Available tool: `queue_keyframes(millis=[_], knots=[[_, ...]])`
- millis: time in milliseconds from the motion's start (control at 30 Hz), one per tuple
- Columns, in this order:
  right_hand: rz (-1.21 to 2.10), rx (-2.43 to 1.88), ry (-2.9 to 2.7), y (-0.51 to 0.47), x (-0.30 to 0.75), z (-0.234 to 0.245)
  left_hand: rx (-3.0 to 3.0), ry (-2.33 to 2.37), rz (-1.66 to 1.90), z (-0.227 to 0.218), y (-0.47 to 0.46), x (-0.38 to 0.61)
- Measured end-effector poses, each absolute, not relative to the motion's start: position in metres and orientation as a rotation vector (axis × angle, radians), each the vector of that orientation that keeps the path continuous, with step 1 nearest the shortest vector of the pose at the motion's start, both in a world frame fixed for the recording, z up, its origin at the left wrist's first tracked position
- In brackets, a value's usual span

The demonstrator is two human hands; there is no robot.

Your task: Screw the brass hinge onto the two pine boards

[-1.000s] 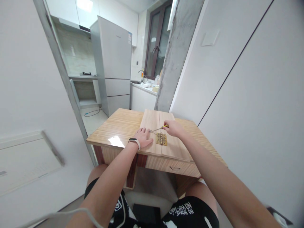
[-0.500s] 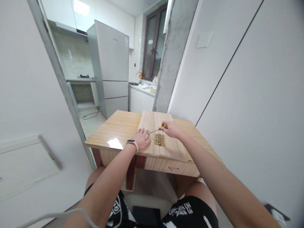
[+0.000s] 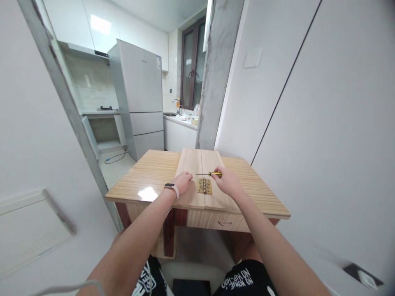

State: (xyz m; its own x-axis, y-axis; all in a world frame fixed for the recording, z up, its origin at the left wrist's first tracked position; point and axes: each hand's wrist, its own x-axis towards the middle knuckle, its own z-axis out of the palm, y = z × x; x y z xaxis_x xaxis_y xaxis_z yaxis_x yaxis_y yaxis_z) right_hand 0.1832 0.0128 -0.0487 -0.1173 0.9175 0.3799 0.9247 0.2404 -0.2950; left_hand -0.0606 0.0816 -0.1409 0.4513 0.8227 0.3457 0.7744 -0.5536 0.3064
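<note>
My right hand [image 3: 228,181] is wrapped round the yellow and black handle of a screwdriver [image 3: 212,174], its thin shaft pointing left above the boards. Below the shaft a brass hinge [image 3: 205,186] lies open across the seam between two pale wooden boards, the left board [image 3: 191,160] and the right board [image 3: 213,160]. My left hand [image 3: 183,182], with a fitness band [image 3: 173,188] on the wrist, rests at the left board. Its fingers are drawn together near the screwdriver's tip; anything between them is too small to make out.
The boards lie on a striped wooden desk [image 3: 132,181] with a drawer [image 3: 220,220] at its front. A white wall [image 3: 308,123] stands to the right. Beyond the desk are a grey refrigerator [image 3: 138,82] and a sink counter [image 3: 179,133].
My left hand has gone from lying flat to fingers drawn together. The screwdriver's tip has lifted away from it, and my right hand has shifted. The camera view has tilted slightly.
</note>
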Motion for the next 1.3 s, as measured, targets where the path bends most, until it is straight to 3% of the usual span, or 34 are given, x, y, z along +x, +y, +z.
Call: queue_keyframes(millis=[467, 933, 1300], knots=[[0.265, -1.556, -1.479, -0.002, 0.225, -0.14, 2.486, 1.457, 0.685, -0.145, 0.092, -0.053], [0.293, -1.599, -1.415, -0.004, 0.229, -0.152, 2.262, 1.274, 0.965, -0.136, 0.083, -0.031], [0.283, -1.594, -1.431, -0.001, 0.23, -0.158, 2.514, 1.147, 0.842, -0.133, 0.078, -0.019]])
